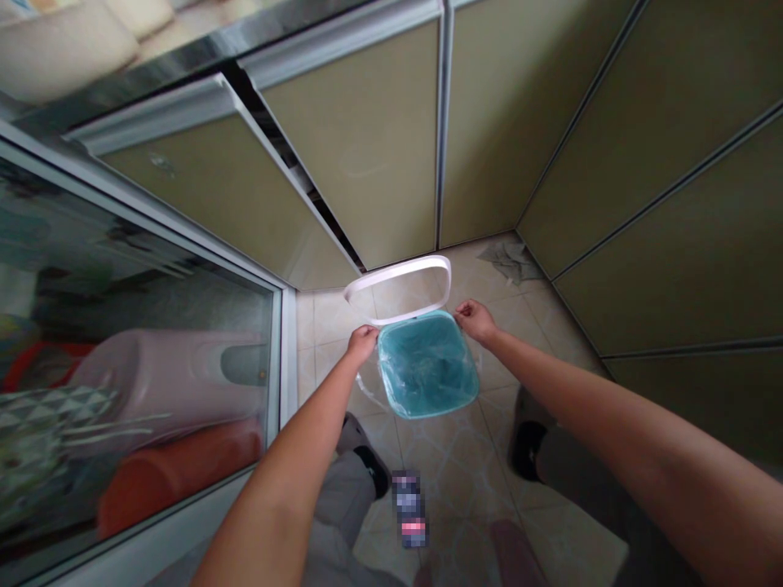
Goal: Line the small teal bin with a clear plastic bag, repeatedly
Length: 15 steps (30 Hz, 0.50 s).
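Note:
A teal trash can [428, 367] stands on the tiled floor between my feet, with a clear plastic bag [391, 395] lining its inside and hanging over its rim. The white rim ring [449, 281] is tilted up at the far side of the can. My left hand [363, 342] pinches the bag's edge at the can's far left corner. At the far right corner, my right hand [475, 320] has its fingers closed on the bag's edge; the film there is hard to see.
Olive cabinet doors [360, 147] rise in front and on the right. A glass door [152, 326] stands at left, with a pink tub behind it. A crumpled grey cloth-like piece [509, 259] lies in the corner. A pixelated dark object [409, 507] is near my left shoe [367, 456].

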{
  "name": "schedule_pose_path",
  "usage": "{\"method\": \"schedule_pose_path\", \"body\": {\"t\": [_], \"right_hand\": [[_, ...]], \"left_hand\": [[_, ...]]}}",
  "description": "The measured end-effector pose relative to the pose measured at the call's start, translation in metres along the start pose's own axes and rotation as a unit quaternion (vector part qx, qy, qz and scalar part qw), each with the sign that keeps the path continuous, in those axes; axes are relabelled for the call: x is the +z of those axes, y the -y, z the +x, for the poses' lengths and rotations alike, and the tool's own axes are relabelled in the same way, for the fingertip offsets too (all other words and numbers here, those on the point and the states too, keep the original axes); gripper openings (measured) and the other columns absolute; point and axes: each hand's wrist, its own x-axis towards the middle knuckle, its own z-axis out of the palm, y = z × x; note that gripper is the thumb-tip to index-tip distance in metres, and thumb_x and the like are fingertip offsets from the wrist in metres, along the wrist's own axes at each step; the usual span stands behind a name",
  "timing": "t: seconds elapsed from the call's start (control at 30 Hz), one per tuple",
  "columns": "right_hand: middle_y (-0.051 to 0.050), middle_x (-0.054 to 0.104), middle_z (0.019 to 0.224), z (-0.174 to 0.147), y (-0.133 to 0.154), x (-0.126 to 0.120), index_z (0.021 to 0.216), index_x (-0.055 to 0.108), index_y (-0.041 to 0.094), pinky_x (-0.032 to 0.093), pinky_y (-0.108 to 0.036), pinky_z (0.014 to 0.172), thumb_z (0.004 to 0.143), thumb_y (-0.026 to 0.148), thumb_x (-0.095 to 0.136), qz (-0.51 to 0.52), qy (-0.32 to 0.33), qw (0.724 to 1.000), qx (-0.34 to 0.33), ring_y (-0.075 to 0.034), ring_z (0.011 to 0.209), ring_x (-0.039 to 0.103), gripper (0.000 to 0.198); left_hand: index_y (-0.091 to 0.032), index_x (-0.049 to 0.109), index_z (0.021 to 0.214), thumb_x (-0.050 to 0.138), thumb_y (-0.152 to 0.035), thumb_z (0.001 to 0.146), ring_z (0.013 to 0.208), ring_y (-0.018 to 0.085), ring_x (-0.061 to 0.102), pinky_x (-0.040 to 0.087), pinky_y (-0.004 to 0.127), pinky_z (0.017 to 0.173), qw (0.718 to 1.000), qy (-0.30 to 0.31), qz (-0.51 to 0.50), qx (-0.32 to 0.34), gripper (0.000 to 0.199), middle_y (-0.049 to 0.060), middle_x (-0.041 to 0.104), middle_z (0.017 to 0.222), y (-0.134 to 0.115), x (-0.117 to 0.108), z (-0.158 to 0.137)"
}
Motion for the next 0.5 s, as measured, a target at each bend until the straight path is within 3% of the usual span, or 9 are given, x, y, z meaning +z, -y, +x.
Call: {"method": "schedule_pose_path", "body": {"t": [0.2,0.5], "right_hand": [[0.003,0.061,0.067,0.0021,-0.0044,0.0086,0.085,0.054,0.021,0.045,-0.021,0.058,0.074,0.022,0.064,0.054,0.011,0.998,0.019,-0.013,0.06,0.056,0.015],[0.007,0.056,0.057,0.0041,0.0044,0.0047,0.087,0.051,0.022,0.04,-0.019,0.045,0.078,0.023,0.066,0.085,0.063,0.991,0.082,-0.01,0.045,0.051,0.018]], "left_hand": [[-0.019,0.066,0.076,0.065,-0.032,0.075,0.05,0.011,0.049,0.036,0.021,0.05,0.994,0.042,-0.07,-0.077,0.013,-0.005,0.054,0.056,-0.0061,0.0016,-0.0013],[-0.019,0.064,0.078,0.066,-0.032,0.075,0.046,0.01,0.047,0.035,0.022,0.049,0.986,0.061,-0.101,-0.118,0.013,-0.005,0.054,0.055,-0.0083,0.0081,-0.0003]]}}
